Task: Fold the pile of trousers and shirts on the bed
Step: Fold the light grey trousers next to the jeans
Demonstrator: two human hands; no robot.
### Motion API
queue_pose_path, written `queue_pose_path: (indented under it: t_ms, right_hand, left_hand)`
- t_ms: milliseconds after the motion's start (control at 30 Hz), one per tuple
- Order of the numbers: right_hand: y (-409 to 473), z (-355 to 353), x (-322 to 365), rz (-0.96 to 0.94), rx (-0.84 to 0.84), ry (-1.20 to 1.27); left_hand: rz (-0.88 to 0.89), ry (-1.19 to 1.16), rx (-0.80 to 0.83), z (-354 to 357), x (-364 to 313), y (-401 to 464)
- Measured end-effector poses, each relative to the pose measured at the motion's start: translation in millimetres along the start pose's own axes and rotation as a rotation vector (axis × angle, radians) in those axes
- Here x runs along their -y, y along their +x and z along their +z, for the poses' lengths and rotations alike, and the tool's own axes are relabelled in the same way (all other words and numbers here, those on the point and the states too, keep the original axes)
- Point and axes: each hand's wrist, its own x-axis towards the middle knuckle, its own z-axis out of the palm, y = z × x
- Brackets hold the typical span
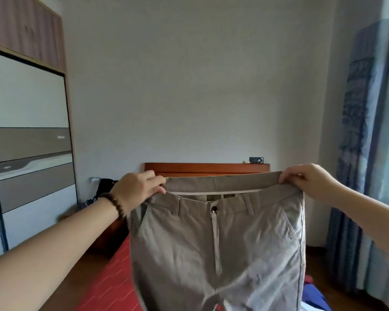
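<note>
Both hands, left hand [139, 188] and right hand [305, 179], pinched the trousers [218, 248] waistband, held aloft; next, you likely needed the legs aligned.

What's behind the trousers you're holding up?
Behind the khaki trousers: the wooden headboard above the waistband and red bedding beside the left leg. The middle of the bed is covered.

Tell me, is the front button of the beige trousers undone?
No, the dark button is fastened at the waistband of the trousers, which the left hand and right hand hold up.
</note>
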Motion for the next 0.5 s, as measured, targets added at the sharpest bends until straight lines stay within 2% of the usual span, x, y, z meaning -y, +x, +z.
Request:
queue_pose_path:
  t_ms: [167,333,400,500]
  right_hand:
    - [2.5,-5.8,-6.8,0.038,0.122,-0.027]
    - [-3.1,-7.0,-19.5,0.096,0.26,-0.068]
    - [-2.3,-8.0,-24.6,0.078,0.236,-0.099]
    - [2.0,-7.4,-30.7,0.079,0.087,-0.043]
  left_hand:
    - [0.077,-0.075,-0.032,-5.2,5.7,11.2]
    - [0.292,0.059,0.049,-8.4,0.3,19.3]
    - [0.4,0.165,0.092,-7.4,-1.0,22.1]
    - [0.461,0.24,0.095,-6.8,-2.3,26.8]
